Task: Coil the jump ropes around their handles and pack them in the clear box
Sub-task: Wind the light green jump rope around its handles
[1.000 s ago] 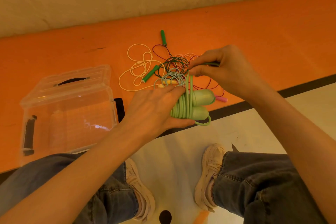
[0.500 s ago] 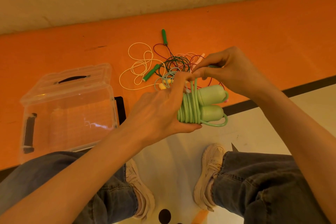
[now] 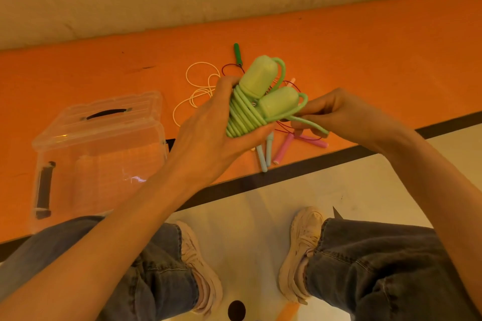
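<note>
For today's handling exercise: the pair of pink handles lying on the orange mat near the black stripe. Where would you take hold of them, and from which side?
Probably grip the pink handles across their middles, coming from above on the near, black-stripe side. They lie flat and angled, meeting at their far ends, where the dark red cord attaches under the right hand; the near ends look free, beside the pale blue handles.

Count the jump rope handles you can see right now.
7: two light green handles gripped in the left hand, one dark green handle farther back, two pale blue and two pink below the hands. Others may be hidden.
</note>
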Motion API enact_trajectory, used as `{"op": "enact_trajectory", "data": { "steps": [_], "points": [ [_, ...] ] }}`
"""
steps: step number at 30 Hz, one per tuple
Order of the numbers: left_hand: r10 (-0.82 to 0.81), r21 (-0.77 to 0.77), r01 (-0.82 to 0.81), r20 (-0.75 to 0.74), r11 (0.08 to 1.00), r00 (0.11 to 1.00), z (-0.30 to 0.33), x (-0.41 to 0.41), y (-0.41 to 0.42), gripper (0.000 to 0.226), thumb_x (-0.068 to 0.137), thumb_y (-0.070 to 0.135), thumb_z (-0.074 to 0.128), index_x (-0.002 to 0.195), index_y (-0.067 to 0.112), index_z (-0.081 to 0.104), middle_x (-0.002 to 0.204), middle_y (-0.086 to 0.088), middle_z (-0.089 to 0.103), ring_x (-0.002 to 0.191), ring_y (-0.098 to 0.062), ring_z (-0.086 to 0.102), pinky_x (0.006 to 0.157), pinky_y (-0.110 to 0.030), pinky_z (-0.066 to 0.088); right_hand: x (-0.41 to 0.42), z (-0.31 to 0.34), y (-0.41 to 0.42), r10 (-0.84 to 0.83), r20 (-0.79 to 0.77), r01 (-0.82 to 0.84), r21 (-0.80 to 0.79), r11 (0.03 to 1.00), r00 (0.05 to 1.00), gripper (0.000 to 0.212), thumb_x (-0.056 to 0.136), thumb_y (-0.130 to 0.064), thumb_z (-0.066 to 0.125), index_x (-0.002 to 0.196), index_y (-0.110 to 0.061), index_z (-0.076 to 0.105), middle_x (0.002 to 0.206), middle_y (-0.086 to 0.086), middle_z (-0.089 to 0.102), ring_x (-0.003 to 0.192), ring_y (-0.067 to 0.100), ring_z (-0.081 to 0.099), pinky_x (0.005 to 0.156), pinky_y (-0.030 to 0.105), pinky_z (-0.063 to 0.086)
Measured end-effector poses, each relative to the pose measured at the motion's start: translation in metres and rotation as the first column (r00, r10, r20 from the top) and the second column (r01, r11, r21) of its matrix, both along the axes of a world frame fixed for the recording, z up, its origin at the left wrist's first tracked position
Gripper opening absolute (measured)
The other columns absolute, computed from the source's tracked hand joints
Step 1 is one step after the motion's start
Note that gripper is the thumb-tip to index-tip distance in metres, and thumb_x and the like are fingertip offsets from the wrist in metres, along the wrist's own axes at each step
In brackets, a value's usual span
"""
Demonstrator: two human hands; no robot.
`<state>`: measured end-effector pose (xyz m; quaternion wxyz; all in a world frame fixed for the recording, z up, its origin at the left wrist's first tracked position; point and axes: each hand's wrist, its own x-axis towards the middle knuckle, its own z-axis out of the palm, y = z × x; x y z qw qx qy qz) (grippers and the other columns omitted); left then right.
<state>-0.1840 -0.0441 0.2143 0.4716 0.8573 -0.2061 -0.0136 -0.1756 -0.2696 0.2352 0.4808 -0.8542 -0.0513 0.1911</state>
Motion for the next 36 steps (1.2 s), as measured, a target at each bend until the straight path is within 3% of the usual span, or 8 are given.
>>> {"op": "enact_trajectory", "data": {
  "steps": [5, 11, 16, 20, 23, 27, 31, 36],
  "points": [
    [0.079, -0.032, -0.079, 0.009, 0.996, 0.997, -0.002, 0.006, 0.002, 0.061, 0.079, 0.055, 0.067, 0.128, 0.026, 0.044, 0.101, 0.019, 0.058, 0.089, -0.002, 0.057, 0.069, -0.030, 0.048, -0.010, 0.003, 0.007, -0.040, -0.055, 0.039, -0.021, 0.999, 0.998, 0.021, 0.074, -0.028, 0.066, 0.093, -0.024, 0.074, 0.065, -0.002, 0.069, 0.049, 0.004, 0.045, 0.047, 0.013, 0.038],
    [0.112, -0.098, -0.126, -0.132, 0.987, 0.985, -0.006, 0.012, 0.003, 0.050, 0.073, 0.044, 0.080, 0.115, 0.029, 0.058, 0.095, 0.015, 0.066, 0.086, 0.000, 0.062, 0.076, -0.034, 0.053, -0.025, 0.001, 0.020, 0.017, -0.016, -0.019, -0.168, 0.986, 1.000, 0.016, 0.084, -0.018, 0.067, 0.089, -0.032, 0.070, 0.067, -0.005, 0.067, 0.046, 0.002, 0.056, 0.045, 0.008, 0.043],
    [0.115, -0.087, -0.131, -0.169, 0.988, 0.979, -0.007, 0.015, 0.004, 0.047, 0.073, 0.042, 0.080, 0.112, 0.023, 0.061, 0.093, 0.010, 0.067, 0.081, -0.003, 0.063, 0.073, -0.034, 0.053, -0.028, 0.010, 0.012, -0.080, 0.100, 0.094, -0.145, 0.985, 0.992, 0.032, 0.093, -0.019, 0.056, 0.122, -0.032, 0.057, 0.076, -0.006, 0.072, 0.060, 0.006, 0.068, 0.059, 0.019, 0.056],
    [0.135, -0.111, -0.158, -0.192, 0.981, 0.972, -0.006, 0.016, 0.004, 0.047, 0.068, 0.050, 0.077, 0.104, 0.022, 0.062, 0.085, 0.006, 0.068, 0.075, -0.013, 0.065, 0.068, -0.046, 0.053, -0.032, 0.017, 0.011, -0.050, 0.076, 0.046, 0.050, 0.998, 0.996, 0.039, 0.098, -0.010, 0.044, 0.135, -0.024, 0.048, 0.086, -0.002, 0.073, 0.069, 0.016, 0.070, 0.063, 0.020, 0.055],
    [0.134, -0.120, -0.161, -0.206, 0.980, 0.969, -0.006, 0.017, 0.005, 0.051, 0.066, 0.054, 0.075, 0.103, 0.020, 0.063, 0.084, 0.003, 0.068, 0.074, -0.020, 0.066, 0.066, -0.049, 0.053, -0.035, 0.022, 0.014, -0.031, 0.097, 0.022, 0.097, 0.995, 0.995, 0.053, 0.091, -0.008, 0.055, 0.139, -0.029, 0.040, 0.091, -0.003, 0.072, 0.078, 0.014, 0.070, 0.068, 0.018, 0.055],
    [0.123, -0.126, -0.157, -0.244, 0.980, 0.962, -0.005, 0.014, 0.003, 0.043, 0.072, 0.046, 0.079, 0.103, 0.022, 0.063, 0.081, 0.009, 0.067, 0.072, -0.012, 0.065, 0.067, -0.041, 0.056, -0.036, 0.026, 0.019, -0.108, 0.171, 0.085, 0.139, 0.987, 0.979, 0.069, 0.060, -0.036, 0.073, 0.125, -0.034, 0.049, 0.088, -0.005, 0.070, 0.081, 0.014, 0.069, 0.073, 0.022, 0.057],
    [0.042, -0.169, -0.095, -0.295, 0.981, 0.954, -0.003, 0.011, -0.001, 0.024, 0.078, 0.032, 0.076, 0.096, 0.032, 0.061, 0.076, 0.020, 0.066, 0.068, 0.000, 0.063, 0.062, -0.024, 0.054, -0.032, 0.025, 0.024, -0.199, 0.184, 0.161, 0.203, 0.966, 0.962, 0.057, 0.066, -0.028, 0.072, 0.120, -0.027, 0.055, 0.085, -0.002, 0.072, 0.070, 0.014, 0.070, 0.067, 0.018, 0.055],
    [-0.028, -0.265, -0.118, -0.491, 0.957, 0.871, 0.001, 0.006, -0.004, 0.023, 0.081, 0.033, 0.070, 0.100, 0.022, 0.065, 0.081, -0.001, 0.069, 0.068, -0.012, 0.063, 0.053, -0.026, 0.054, -0.028, 0.024, 0.021, -0.268, 0.303, 0.243, 0.117, 0.963, 0.915, 0.031, 0.066, -0.044, 0.069, 0.096, -0.034, 0.068, 0.098, -0.011, 0.063, 0.072, 0.007, 0.059, 0.060, 0.018, 0.051]
  ]
}}
